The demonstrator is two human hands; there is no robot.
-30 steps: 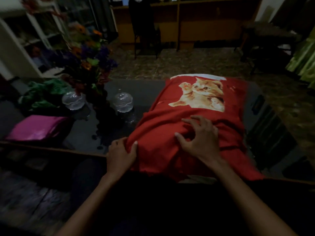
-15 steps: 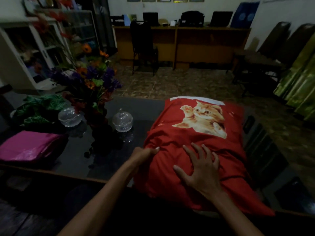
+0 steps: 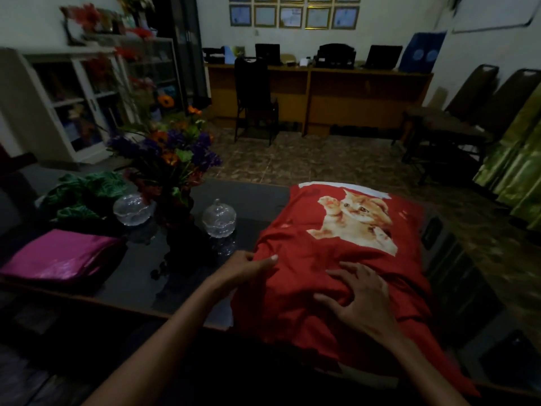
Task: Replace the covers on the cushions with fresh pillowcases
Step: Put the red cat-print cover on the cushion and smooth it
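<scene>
Right hand spread wide, fingers bunching red pillowcase atop cushion. Left hand pinches pillowcase's left edge. Cushion's long axis runs away from person across dark surface; white cushion corner bare at far end, beyond both hands.

A cushion lies flat at the right end of the dark tabletop, reaching from its far edge to its near edge, with only a thin white strip of it showing at the far end. A red pillowcase printed with 1 orange kitten covers the rest, smooth over the far half and bunched in loose folds toward the near edge, where its hem overhangs.
</scene>
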